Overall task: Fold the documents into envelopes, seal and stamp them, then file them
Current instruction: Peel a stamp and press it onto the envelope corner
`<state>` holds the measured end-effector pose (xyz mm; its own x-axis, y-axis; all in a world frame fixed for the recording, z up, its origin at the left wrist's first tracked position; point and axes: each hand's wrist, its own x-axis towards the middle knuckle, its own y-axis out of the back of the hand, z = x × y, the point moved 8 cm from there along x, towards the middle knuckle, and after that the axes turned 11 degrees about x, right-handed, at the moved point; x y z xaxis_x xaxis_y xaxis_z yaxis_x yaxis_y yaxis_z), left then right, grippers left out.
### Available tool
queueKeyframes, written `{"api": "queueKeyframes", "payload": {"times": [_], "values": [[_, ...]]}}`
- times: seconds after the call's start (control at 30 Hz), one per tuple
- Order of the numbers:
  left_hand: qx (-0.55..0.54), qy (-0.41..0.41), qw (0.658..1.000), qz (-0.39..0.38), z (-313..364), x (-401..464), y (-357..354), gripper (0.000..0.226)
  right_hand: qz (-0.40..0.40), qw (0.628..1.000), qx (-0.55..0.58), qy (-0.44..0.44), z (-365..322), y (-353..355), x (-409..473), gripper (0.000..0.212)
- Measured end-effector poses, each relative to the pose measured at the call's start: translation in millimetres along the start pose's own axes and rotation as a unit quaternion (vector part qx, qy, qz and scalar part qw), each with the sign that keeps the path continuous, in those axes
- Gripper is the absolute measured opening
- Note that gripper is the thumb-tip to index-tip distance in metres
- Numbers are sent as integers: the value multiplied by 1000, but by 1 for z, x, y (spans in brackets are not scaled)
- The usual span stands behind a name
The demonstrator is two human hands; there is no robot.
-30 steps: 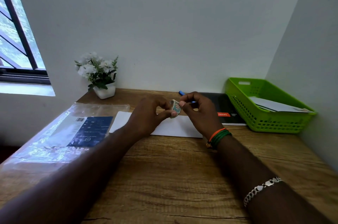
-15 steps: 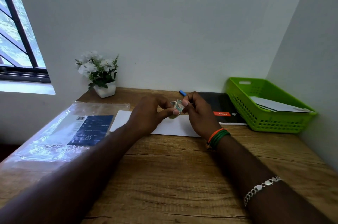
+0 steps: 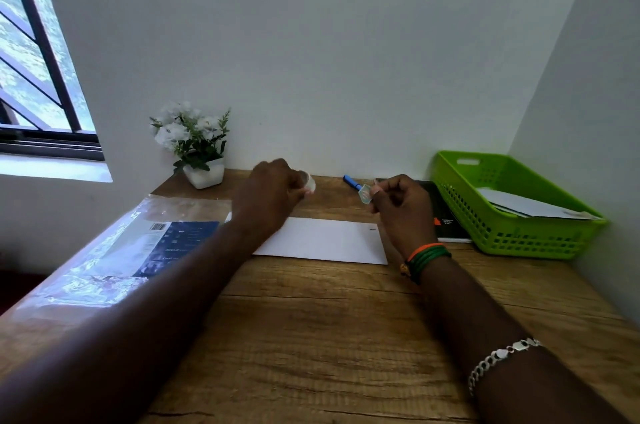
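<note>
Hard to make out: small pale object (image 3: 308, 184) in left hand (image 3: 273, 197), blurred.
Left hand: fingers curled round that object.
Right hand (image 3: 401, 207): pinches stamp (image 3: 365, 194) above envelope (image 3: 322, 241).

An envelope (image 3: 322, 240) lies flat on the wooden desk (image 3: 329, 337), near its middle. To its left lies a plastic packet (image 3: 138, 243). Behind the packet, against the wall, stands a potted plant (image 3: 194, 146). To the right of the envelope lies a notebook (image 3: 445, 216), with a pen (image 3: 351, 181) just behind it to the left. A basket (image 3: 512, 236) sits in the right corner, beside the notebook, with envelopes (image 3: 530, 205) lying in it. The left hand (image 3: 273, 195) and right hand (image 3: 401, 209) are raised above the envelope's far edge, apart.
</note>
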<state>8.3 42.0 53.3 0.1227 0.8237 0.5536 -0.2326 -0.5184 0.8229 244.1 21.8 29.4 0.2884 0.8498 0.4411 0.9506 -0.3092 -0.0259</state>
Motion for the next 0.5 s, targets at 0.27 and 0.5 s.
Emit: {"api": "queueKeyframes", "payload": {"times": [0.27, 0.5], "values": [[91, 101, 986, -97, -69, 49, -37, 21, 32, 998, 7, -46, 16, 8, 6, 7], [119, 89, 985, -86, -70, 46, -43, 32, 31, 994, 61, -90, 17, 6, 2, 28]]}}
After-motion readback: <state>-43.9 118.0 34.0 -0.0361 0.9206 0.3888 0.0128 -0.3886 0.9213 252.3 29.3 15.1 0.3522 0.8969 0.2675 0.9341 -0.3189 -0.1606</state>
